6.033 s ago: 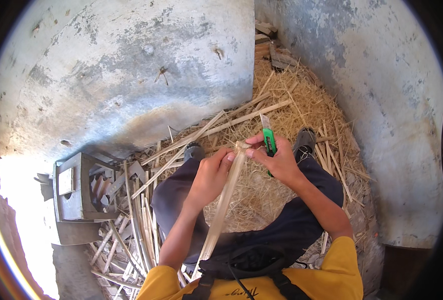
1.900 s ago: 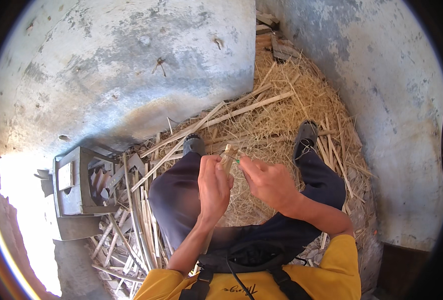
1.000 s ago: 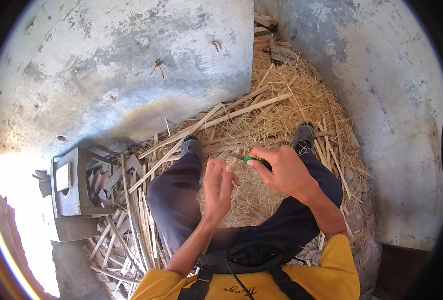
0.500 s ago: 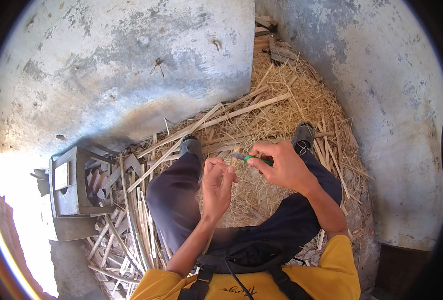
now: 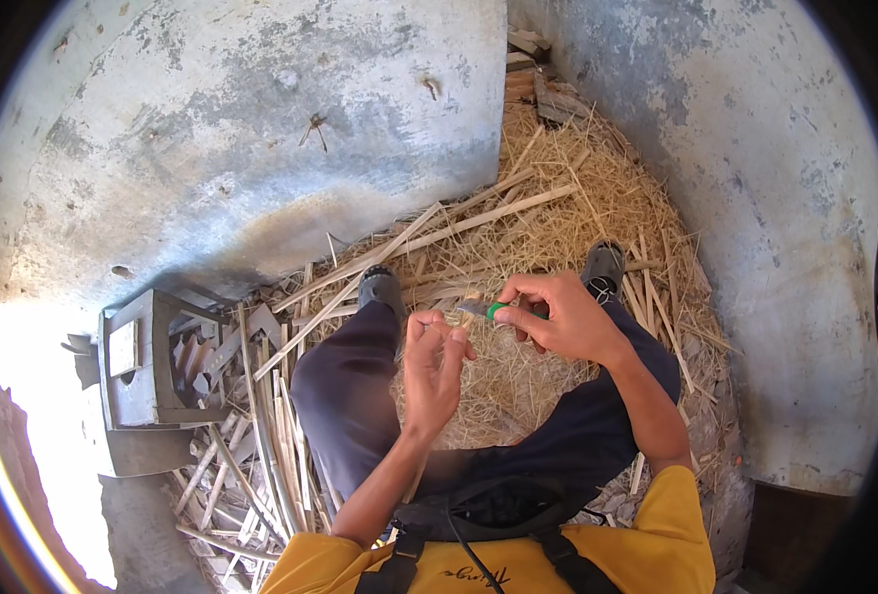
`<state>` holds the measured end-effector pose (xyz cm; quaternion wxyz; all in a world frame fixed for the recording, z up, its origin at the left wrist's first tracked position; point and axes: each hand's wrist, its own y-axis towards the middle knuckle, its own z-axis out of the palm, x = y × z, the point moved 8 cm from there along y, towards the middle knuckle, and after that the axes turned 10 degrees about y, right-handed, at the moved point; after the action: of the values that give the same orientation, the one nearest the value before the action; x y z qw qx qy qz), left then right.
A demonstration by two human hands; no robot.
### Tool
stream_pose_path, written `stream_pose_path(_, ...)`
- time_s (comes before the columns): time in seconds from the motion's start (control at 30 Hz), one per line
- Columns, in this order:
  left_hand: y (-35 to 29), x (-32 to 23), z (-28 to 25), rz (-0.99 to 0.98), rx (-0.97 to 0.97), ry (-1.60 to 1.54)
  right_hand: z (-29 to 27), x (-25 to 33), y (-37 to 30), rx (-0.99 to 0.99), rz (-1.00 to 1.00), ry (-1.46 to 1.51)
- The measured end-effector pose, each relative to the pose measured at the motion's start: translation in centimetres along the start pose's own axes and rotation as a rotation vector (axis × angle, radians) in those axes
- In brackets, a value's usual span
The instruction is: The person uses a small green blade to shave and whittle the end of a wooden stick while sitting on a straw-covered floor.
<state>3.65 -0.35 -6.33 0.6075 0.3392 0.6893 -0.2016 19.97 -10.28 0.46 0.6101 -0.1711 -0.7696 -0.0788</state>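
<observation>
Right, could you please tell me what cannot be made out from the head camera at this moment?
Head view, handle of the green knife: mostly hidden by the right hand.
Head view, whether the left hand pinches anything: too small to tell, with the fingers in the way.
Head view, whatever lies beyond the bright patch: washed out by glare.
Head view, rest of the yellow shirt: cut off by the lower edge.

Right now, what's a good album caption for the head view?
Right hand holds a green cutter amid straw and pale strips.
</observation>
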Motion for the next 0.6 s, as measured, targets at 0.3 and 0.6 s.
stream_pose_path(0.3,0.3,0.2,0.2,-0.126,0.034,-0.265,0.6,-0.4,-0.2,-0.039,-0.152,-0.023)
stream_pose_path(0.6,0.3,-0.7,-0.2,-0.172,0.031,-0.181,1.1,-0.9,-0.5,-0.031,-0.029,0.159)
